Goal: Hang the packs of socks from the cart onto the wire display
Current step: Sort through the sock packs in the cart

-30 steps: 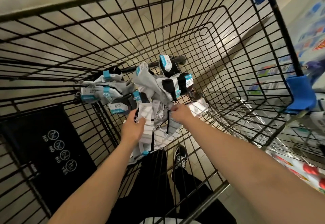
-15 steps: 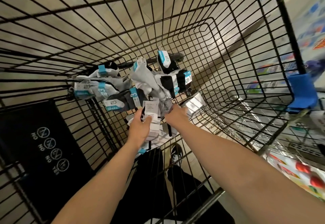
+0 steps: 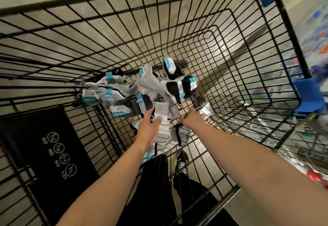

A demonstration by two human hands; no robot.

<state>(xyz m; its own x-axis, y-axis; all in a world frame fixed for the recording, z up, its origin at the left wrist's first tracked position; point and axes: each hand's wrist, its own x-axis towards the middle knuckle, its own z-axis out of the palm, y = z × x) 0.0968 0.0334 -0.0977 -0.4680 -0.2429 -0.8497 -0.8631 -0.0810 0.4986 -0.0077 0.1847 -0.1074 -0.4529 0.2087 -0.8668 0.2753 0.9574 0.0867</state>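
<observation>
In the cart (image 3: 230, 35), our left hand (image 3: 148, 129) has its grip clamped on a sock pack (image 3: 162, 119); our right hand (image 3: 192, 119) reaches beside it, grip unclear.

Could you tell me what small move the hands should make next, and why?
Probably lift the left hand clear of the cart, since it already has a grip on white sock packs with their labels fanned upward, while the right hand only reaches into the loose pile.

Dim warm light, wide-angle warping, blurred edges.
</observation>
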